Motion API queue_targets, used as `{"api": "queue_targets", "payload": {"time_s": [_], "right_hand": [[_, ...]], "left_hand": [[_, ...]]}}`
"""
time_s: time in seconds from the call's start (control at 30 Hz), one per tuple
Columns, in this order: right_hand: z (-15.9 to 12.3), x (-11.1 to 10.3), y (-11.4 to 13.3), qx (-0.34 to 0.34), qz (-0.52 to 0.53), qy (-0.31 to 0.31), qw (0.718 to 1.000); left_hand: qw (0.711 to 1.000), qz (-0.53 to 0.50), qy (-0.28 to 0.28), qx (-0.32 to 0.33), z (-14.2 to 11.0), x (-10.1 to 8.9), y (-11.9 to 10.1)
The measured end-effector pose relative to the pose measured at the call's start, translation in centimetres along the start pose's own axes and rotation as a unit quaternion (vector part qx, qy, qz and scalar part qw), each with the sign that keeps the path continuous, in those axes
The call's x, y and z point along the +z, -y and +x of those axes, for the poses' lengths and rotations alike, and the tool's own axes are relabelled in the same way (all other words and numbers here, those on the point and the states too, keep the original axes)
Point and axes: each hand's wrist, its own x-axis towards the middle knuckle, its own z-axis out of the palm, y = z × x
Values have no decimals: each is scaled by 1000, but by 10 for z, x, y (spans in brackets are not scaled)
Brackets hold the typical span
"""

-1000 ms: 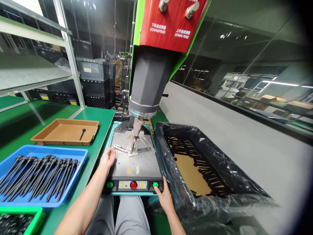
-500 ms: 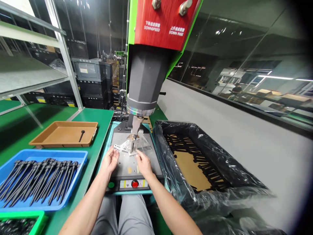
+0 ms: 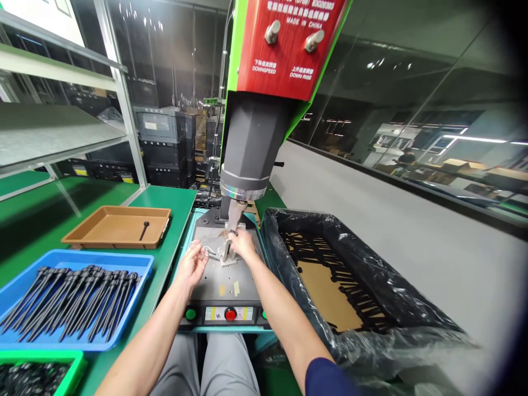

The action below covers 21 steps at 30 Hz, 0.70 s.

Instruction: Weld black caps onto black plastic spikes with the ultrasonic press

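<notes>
My right hand (image 3: 244,245) reaches into the metal fixture (image 3: 226,254) under the machine's tapered metal horn (image 3: 236,214). Its fingers are pinched at the top of the fixture around a small dark part (image 3: 233,232), mostly hidden by the fingertips. My left hand (image 3: 193,265) hovers palm up to the left of the fixture, fingers loosely bent and apart. Close to its fingertips is a clear and white piece (image 3: 211,252) lying on the grey metal plate (image 3: 210,286); I see nothing gripped in that hand.
At left are a blue tray (image 3: 149,263) of black rods with thick heads, a brown tray (image 3: 94,237) with one rod, and a green bin (image 3: 78,360) of black parts. A plastic-lined box (image 3: 284,286) holding rods stands right. A red button (image 3: 230,314) is in front.
My right hand has moved up and forward from the fixture's base to its top, closing on the dark part. My left hand stays left of the fixture. The camera view has shifted slightly.
</notes>
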Motion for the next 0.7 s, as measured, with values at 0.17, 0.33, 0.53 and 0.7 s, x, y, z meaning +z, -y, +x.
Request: {"api": "queue_targets", "payload": {"time_s": [0.17, 0.33, 0.53, 0.7], "right_hand": [[-5, -10, 3, -18, -24, -30, 999], [-23, -6, -20, -147, -23, -120, 982], [-34, -6, -33, -219, 13, -145, 965], [-57, -18, -25, -187, 53, -98, 976]], "left_hand": [[1000, 4, 14, 1, -3, 3, 3], [999, 32, 29, -11, -9, -7, 11], [998, 49, 29, -20, -17, -11, 19], [998, 39, 48, -7, -21, -7, 20]]}}
